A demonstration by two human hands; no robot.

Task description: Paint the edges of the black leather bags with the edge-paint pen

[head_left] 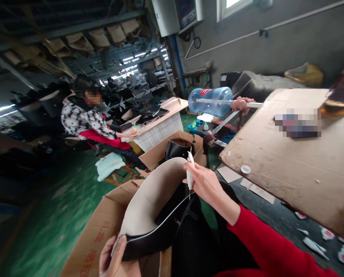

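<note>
A black bag body (151,242) with a beige lining (148,196) stands open in front of me, its rim curving round. My left hand (118,256) is closed on the near end of that rim, thumb on the edge. In my right hand (203,182) is a small white glue bottle (190,171), gripped between fingers and thumb. Its thin tip points down at the right side of the rim; whether it touches cannot be told. The bag's lower part is hidden behind its black front.
A cardboard box (99,227) stands below the bag, and another box (199,144) holds black pieces beyond it. To the right, a cardboard-covered table (264,161) carries a white cap (245,169). A co-worker (88,111) stands at a bench (160,119), near a stool (109,165).
</note>
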